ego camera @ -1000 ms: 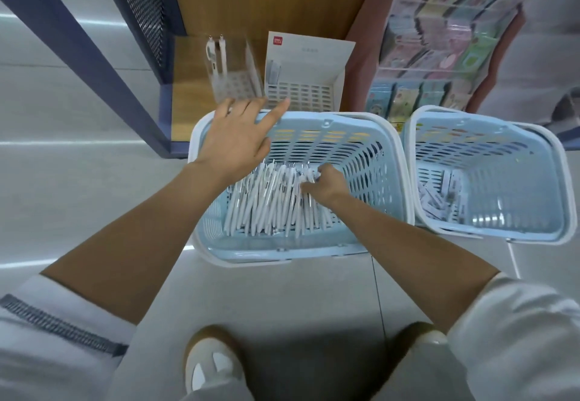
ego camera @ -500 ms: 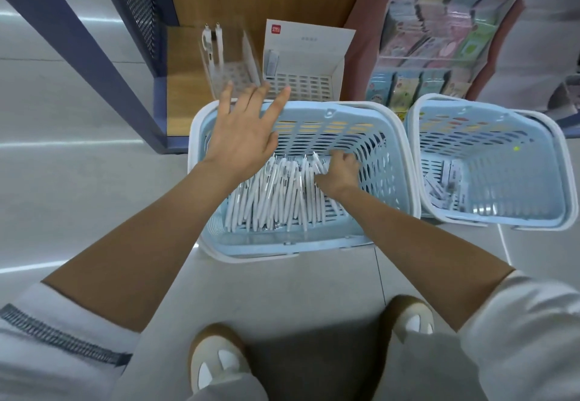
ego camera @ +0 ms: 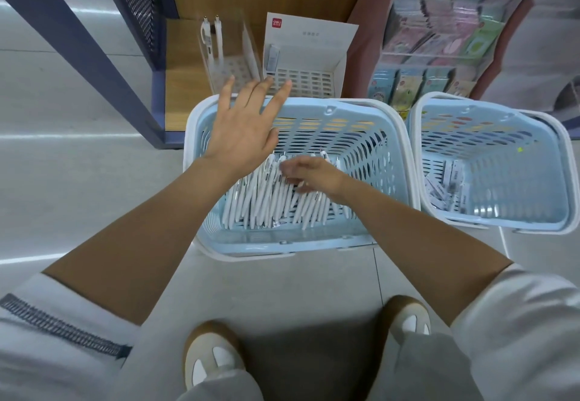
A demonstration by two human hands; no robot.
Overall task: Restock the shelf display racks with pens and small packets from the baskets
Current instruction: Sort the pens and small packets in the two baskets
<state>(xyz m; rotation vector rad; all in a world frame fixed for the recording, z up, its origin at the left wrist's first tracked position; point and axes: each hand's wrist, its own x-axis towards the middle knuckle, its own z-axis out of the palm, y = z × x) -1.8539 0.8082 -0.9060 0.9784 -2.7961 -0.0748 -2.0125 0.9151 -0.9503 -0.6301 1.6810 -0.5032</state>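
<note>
A pale blue basket (ego camera: 361, 137) on the floor holds a heap of white pens (ego camera: 260, 202). My right hand (ego camera: 317, 176) is down in this basket, blurred, with fingers and thumb curled round a few pens on top of the heap. My left hand (ego camera: 248, 127) hovers open with spread fingers over the basket's far left rim. Beyond it, on the low wooden shelf (ego camera: 175, 99), a clear pen rack (ego camera: 241, 67) holds two upright pens (ego camera: 213, 39). Beside the rack stands a white display box (ego camera: 310, 52) with one small packet (ego camera: 271, 58). A second blue basket (ego camera: 502, 137) holds small packets (ego camera: 445, 187).
A dark blue shelf post (ego camera: 72, 39) slants across the left, with a perforated side panel (ego camera: 135, 2) behind it. A rack of colourful packets (ego camera: 439, 23) stands at the right. My two shoes (ego camera: 213, 360) are on the grey floor just before the baskets.
My right hand has shifted left across the pens and its fingers have stretched out over them. My left hand has moved a little farther towards the clear rack.
</note>
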